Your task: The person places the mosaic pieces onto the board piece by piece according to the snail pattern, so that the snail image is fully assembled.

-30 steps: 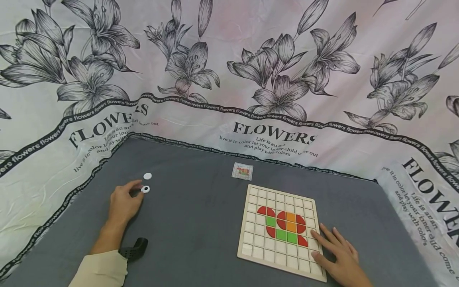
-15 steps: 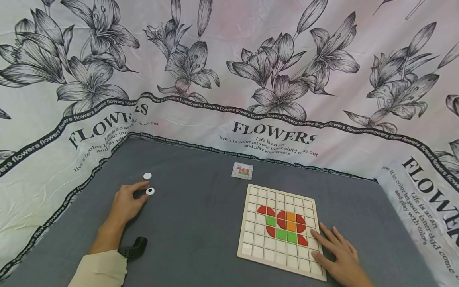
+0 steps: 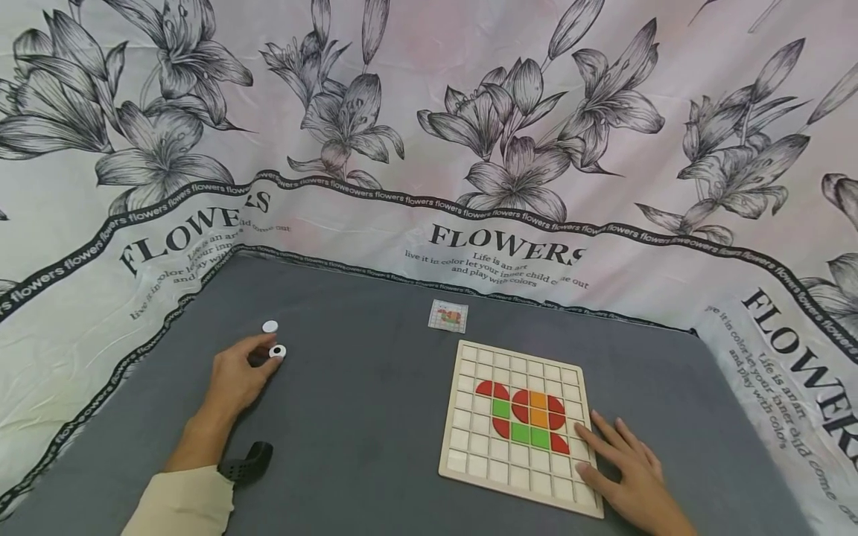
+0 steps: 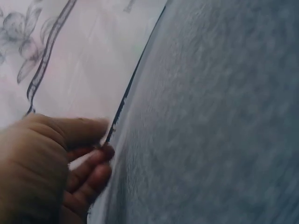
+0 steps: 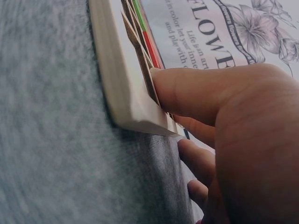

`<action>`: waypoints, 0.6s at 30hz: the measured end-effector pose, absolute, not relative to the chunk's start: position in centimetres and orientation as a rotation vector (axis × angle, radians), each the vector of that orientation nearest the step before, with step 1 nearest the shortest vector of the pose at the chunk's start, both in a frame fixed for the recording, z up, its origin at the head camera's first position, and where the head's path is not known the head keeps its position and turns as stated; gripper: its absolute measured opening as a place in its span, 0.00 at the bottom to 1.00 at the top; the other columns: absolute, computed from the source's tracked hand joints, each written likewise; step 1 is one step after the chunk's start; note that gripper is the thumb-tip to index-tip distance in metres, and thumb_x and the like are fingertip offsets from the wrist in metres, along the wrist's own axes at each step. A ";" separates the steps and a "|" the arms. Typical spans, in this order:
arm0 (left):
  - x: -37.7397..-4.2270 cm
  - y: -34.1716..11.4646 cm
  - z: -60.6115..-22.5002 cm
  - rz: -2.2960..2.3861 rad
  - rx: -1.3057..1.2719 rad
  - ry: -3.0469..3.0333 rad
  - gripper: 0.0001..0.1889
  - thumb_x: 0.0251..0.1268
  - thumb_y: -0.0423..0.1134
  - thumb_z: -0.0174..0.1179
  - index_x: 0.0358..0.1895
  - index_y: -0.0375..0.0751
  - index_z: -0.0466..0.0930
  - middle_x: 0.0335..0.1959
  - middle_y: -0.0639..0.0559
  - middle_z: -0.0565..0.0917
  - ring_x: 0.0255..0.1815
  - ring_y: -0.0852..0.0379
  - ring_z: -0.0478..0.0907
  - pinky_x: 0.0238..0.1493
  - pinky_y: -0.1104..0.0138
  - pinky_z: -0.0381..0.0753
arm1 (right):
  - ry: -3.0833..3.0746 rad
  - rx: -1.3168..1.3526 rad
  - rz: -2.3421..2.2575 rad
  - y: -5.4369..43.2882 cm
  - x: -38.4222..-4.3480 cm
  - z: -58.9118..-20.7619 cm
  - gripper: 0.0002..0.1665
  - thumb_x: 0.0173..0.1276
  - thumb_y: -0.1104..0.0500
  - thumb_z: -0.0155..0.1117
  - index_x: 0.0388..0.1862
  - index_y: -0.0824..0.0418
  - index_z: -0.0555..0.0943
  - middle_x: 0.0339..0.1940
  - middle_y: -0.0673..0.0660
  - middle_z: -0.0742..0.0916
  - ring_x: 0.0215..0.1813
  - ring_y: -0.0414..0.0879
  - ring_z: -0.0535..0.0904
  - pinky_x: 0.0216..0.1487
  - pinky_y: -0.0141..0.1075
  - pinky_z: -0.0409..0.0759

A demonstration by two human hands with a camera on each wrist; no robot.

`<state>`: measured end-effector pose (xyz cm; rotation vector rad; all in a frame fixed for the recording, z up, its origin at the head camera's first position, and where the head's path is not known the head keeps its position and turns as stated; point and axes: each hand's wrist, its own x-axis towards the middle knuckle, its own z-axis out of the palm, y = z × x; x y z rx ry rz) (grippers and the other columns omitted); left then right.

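In the head view, my left hand [image 3: 236, 374] pinches a small white disc with a black dot [image 3: 278, 351] between thumb and index finger. A plain white disc [image 3: 269, 326] lies just beyond those fingertips. The left wrist view shows the bent fingers of the left hand [image 4: 56, 158] but no disc. My right hand [image 3: 626, 463] rests at the right edge of a square wooden grid board [image 3: 450, 439], fingers extended. White tiles fill most cells, with red, green and orange tiles making a figure in the middle. In the right wrist view, the thumb [image 5: 187, 91] touches the board near its corner.
A small picture card [image 3: 447, 316] with a similar coloured figure lies behind the board. Dark grey cloth [image 3: 355, 417] covers the table. A white curtain printed with flowers [image 3: 375, 223] closes off the back and both sides. A black band [image 3: 248, 463] is on the left wrist.
The dotted disc and my left hand have shifted slightly to the right over the cloth. My right hand keeps its place on the board. The head view has shifted a little.
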<state>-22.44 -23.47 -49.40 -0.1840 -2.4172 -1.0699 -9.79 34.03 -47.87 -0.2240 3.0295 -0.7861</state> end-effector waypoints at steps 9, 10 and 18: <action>-22.3 -20.2 -46.9 -1.158 -0.334 -2.289 0.21 0.45 0.20 0.72 0.48 0.28 0.83 0.35 0.41 0.85 0.32 0.51 0.81 0.34 0.74 0.77 | 3.044 -0.235 -0.813 34.2 -9.8 -47.9 0.33 0.67 0.47 0.65 0.69 0.56 0.73 0.73 0.65 0.65 0.71 0.71 0.49 0.55 0.72 0.43; -22.2 -19.8 -46.6 -1.161 -0.354 -2.282 0.21 0.45 0.20 0.72 0.48 0.28 0.83 0.35 0.41 0.85 0.32 0.51 0.81 0.33 0.72 0.78 | 3.046 -0.240 -0.817 34.2 -9.9 -47.9 0.33 0.67 0.47 0.65 0.69 0.56 0.73 0.73 0.65 0.65 0.71 0.71 0.49 0.55 0.72 0.43; -22.6 -16.4 -44.7 -1.212 -0.509 -2.226 0.21 0.46 0.22 0.73 0.48 0.30 0.83 0.36 0.46 0.84 0.33 0.53 0.82 0.34 0.64 0.80 | 3.043 -0.254 -0.828 34.1 -9.9 -47.8 0.33 0.66 0.48 0.65 0.68 0.57 0.73 0.72 0.66 0.66 0.71 0.71 0.49 0.55 0.71 0.43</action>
